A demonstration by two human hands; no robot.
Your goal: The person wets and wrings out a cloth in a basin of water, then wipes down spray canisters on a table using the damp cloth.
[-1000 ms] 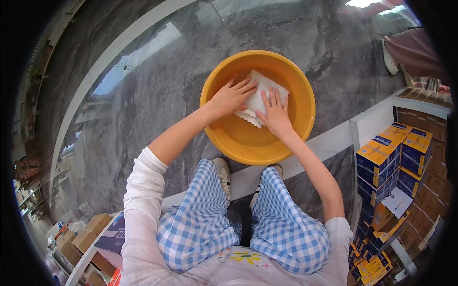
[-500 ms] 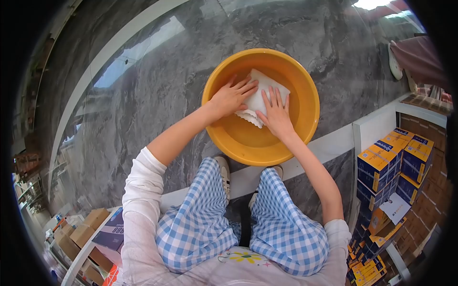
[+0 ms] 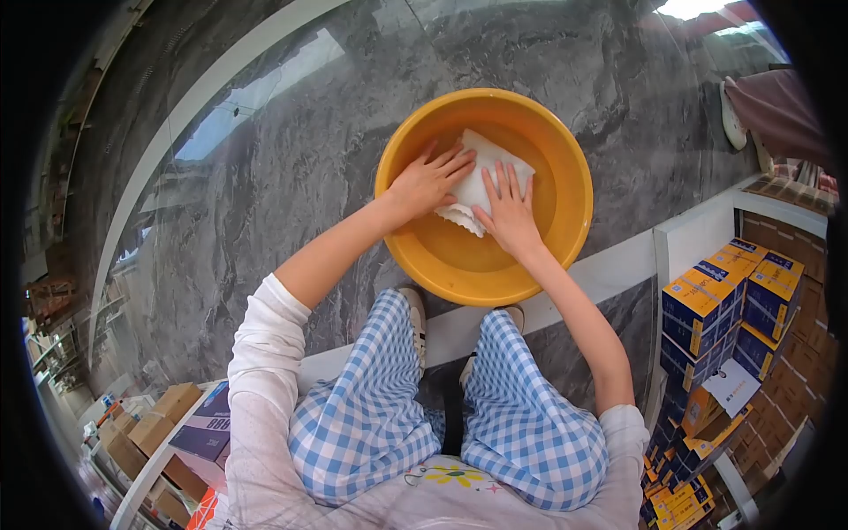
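Note:
A round yellow basin (image 3: 477, 287) stands on the grey marbled floor in front of my feet. Inside it lies a folded white cloth (image 3: 481, 157) with a scalloped edge toward me. My left hand (image 3: 430, 184) rests on the cloth's left side, fingers spread and stretched out. On its right side, my right hand (image 3: 511, 215) lies flat with the fingers apart. Both palms face down and neither hand grips the cloth. Whether the basin holds water I cannot tell for certain.
Stacked blue-and-yellow boxes (image 3: 707, 296) stand at the right, with a white sheet (image 3: 731, 386) on them. Cardboard boxes (image 3: 163, 415) and a purple box (image 3: 203, 442) are at the lower left. Another person's leg (image 3: 777, 110) and shoe show at the upper right.
Both hands stay on the cloth. My right hand and the cloth have shifted very slightly to the left; the basin stays in place.

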